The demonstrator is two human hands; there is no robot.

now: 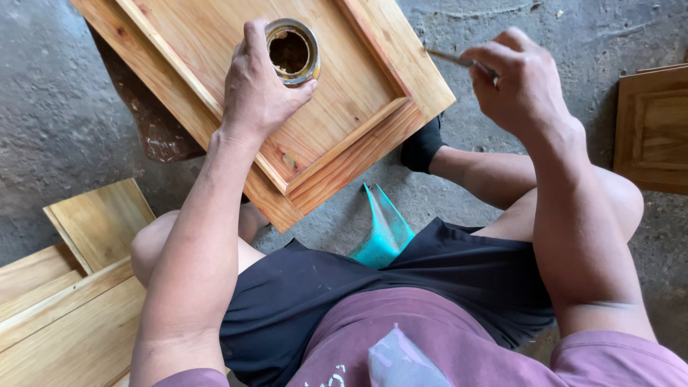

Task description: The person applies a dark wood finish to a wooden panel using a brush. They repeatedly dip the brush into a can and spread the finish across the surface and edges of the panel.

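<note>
Lower left of frame: stacked boards [64, 308]. Upper centre, the left hand [258, 86] grasped an open tin [292, 50], upright on a wooden panel [215, 43]. Upper right, the right hand [519, 82] was clenched on a thin tool [459, 59], its long axis pointing left toward the tin, well apart.

A turquoise stool [383, 233] stands on the rough grey concrete floor [64, 115]. Well off to its left, pale wooden panels [68, 301] lie stacked; far to its right sits another framed wooden door panel [656, 129]. A black sock [421, 143] shows just above it.
</note>
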